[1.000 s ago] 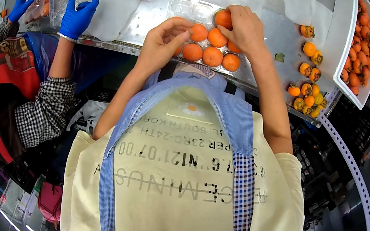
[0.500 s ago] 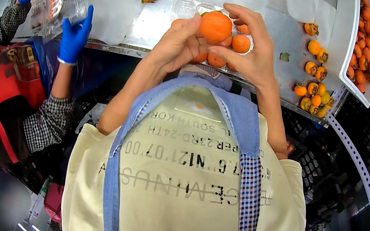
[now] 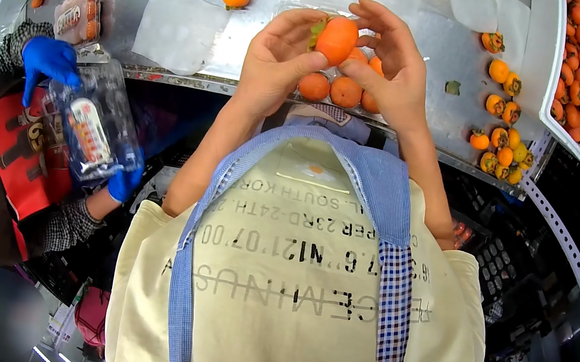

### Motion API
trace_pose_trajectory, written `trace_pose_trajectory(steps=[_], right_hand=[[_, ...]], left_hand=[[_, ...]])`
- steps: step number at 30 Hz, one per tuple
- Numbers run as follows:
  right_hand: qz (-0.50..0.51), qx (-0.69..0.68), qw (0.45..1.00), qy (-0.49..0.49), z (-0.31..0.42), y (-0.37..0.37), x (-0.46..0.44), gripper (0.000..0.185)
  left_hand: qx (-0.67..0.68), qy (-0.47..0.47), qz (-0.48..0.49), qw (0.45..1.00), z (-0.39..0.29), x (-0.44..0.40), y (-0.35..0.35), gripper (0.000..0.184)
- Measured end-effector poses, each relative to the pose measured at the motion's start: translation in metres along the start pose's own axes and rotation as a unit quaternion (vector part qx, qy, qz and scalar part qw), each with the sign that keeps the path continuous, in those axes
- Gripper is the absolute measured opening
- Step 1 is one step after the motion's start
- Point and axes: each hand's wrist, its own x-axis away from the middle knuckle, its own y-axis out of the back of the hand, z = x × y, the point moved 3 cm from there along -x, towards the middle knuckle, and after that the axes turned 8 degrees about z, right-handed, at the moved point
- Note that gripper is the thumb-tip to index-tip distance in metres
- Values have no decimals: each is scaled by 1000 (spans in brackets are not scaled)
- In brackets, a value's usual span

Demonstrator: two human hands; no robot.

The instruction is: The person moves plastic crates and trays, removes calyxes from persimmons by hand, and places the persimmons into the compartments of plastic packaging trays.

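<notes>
Both your hands, left hand point(image 3: 270, 63) and right hand point(image 3: 398, 85), pinch one persimmon point(image 3: 337, 40) above the fruit row point(image 3: 345, 92), its leaves now turned leftward, so its side seems easier to check.

The raised persimmon point(image 3: 337, 40) is plump, smooth and glossy orange, lying sideways in the air with its green calyx facing the left of the view. Below it, other persimmons point(image 3: 345, 91), deep orange and partly hidden, sit close together in a clear tray point(image 3: 302, 3) at the near edge of the desk point(image 3: 239, 40).
</notes>
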Motion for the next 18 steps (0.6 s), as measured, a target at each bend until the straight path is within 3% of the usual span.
trace_pose_trajectory(steps=[1, 7, 10, 16, 18], right_hand=[[-2, -58, 998, -31, -3, 1, 1, 56], [29, -147, 980, -134, -1, -2, 11, 42], [31, -249, 953, -172, -6, -8, 16, 43], [27, -285, 946, -150, -5, -13, 16, 45], [9, -202, 972, -118, -5, -10, 16, 45]], left_hand=[[-33, -2, -13, 999, -6, -3, -2, 52], [-161, -112, 9, 980, -13, 6, -13, 53], [-198, -118, 21, 973, -12, 11, -13, 58], [-228, -82, 27, 970, -9, 12, -18, 63], [-232, -78, 25, 969, -10, 10, -21, 63]])
